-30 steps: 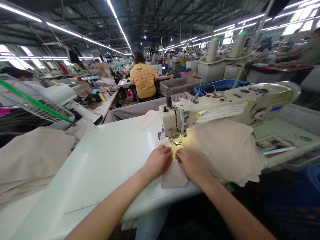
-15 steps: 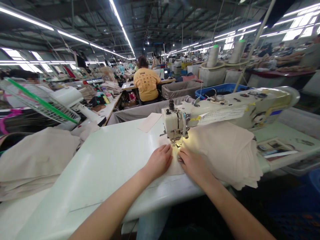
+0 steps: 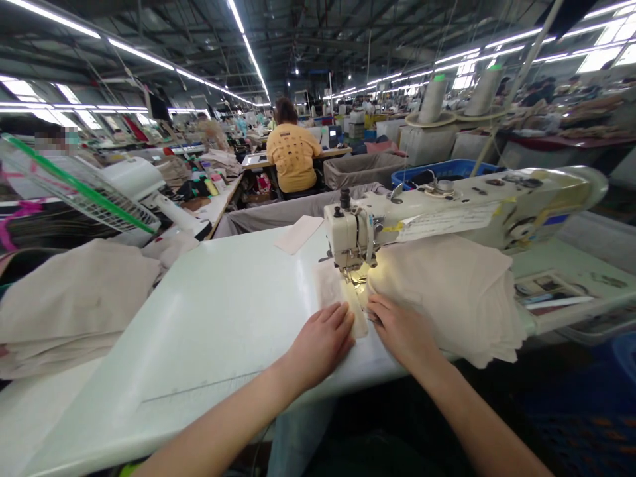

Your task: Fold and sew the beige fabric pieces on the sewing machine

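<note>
A small beige fabric piece (image 3: 328, 283) lies under the needle area of the sewing machine (image 3: 348, 235), its near end reaching toward me. My left hand (image 3: 322, 338) rests on this piece, fingers laid flat and close together. Just right of the needle, my right hand (image 3: 405, 331) is closed, its fingers curled at the right side of the piece. A bit of something dark shows under those fingertips, too small to name. Beside the right hand, a thick stack of beige fabric (image 3: 447, 285) spreads under the machine arm.
A loose beige piece (image 3: 299, 234) lies behind the machine head on the pale table (image 3: 238, 298). More beige fabric (image 3: 74, 298) is piled left, near a fan (image 3: 84, 192). A tool tray (image 3: 551, 291) sits right. A person in yellow (image 3: 293, 156) sits ahead.
Both hands have drawn back slightly toward me from the needle, and the right has shifted right. More of the fabric piece now shows between them. The camera view has moved a little.
</note>
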Demonstrator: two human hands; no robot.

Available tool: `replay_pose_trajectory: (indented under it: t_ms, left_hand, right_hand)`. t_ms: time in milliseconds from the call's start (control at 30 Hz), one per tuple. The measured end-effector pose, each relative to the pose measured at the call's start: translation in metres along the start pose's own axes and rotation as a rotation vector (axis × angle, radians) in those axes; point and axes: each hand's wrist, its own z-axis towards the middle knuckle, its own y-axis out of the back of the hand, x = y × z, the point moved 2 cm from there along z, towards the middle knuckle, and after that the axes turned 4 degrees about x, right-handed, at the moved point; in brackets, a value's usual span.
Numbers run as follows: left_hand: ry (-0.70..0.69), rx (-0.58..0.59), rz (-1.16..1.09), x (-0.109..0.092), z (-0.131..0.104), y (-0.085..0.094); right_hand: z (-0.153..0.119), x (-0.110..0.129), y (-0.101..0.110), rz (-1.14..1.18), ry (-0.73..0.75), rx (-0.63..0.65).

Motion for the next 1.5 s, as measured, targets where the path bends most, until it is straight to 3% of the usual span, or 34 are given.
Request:
replay_pose_trajectory:
  t_ms: [200, 300, 367, 500, 567, 633, 700, 867, 967, 1200, 1333, 1400, 1500]
  left_hand:
    - [-0.007, -0.020, 0.050, 0.001, -0.003, -0.006]
    - [-0.005, -0.036, 0.081, 0.012, -0.003, -0.011]
    - [0.013, -0.044, 0.098, 0.032, 0.001, -0.012]
    - [0.063, -0.026, 0.104, 0.092, 0.020, -0.002]
    - [0.176, -0.047, 0.142, 0.115, 0.031, 0.009]
    - [0.321, -0.063, 0.179, 0.121, 0.040, 0.017]
    - [0.349, -0.032, 0.148, 0.105, 0.046, 0.019]
    - [-0.068, -0.054, -0.074, 0.028, 0.047, 0.005]
    - [-0.191, -0.104, -0.206, 0.005, 0.045, 0.001]
    - [-0.206, -0.157, -0.225, -0.002, 0.055, 0.018]
    - [-0.362, -0.110, -0.281, -0.008, 0.061, 0.026]
    - [-0.416, -0.037, -0.358, -0.009, 0.054, 0.027]
    - [-0.387, -0.001, -0.409, -0.002, 0.028, 0.027]
  right_hand:
    - [0.000, -0.001, 0.001, 0.012, 0.012, -0.001]
    - [-0.001, -0.002, -0.001, 0.019, 0.037, -0.015]
    - [-0.002, -0.002, -0.003, 0.031, 0.068, -0.057]
    - [-0.008, -0.001, -0.003, 0.046, 0.050, -0.206]
    - [-0.013, -0.001, -0.001, 0.031, -0.022, -0.256]
    - [-0.016, -0.003, 0.001, 0.012, -0.090, -0.261]
    - [-0.019, -0.005, 0.003, -0.006, -0.120, -0.235]
    - [-0.019, -0.010, 0.001, -0.042, -0.021, -0.133]
    - [-0.023, -0.016, 0.000, 0.026, 0.041, -0.142]
    - [-0.046, -0.016, 0.026, 0.196, 0.325, -0.269]
    - [-0.056, -0.007, 0.038, 0.231, 0.374, -0.303]
    - [-0.061, -0.008, 0.039, 0.263, 0.346, -0.346]
    - [-0.071, -0.014, 0.036, 0.290, 0.334, -0.356]
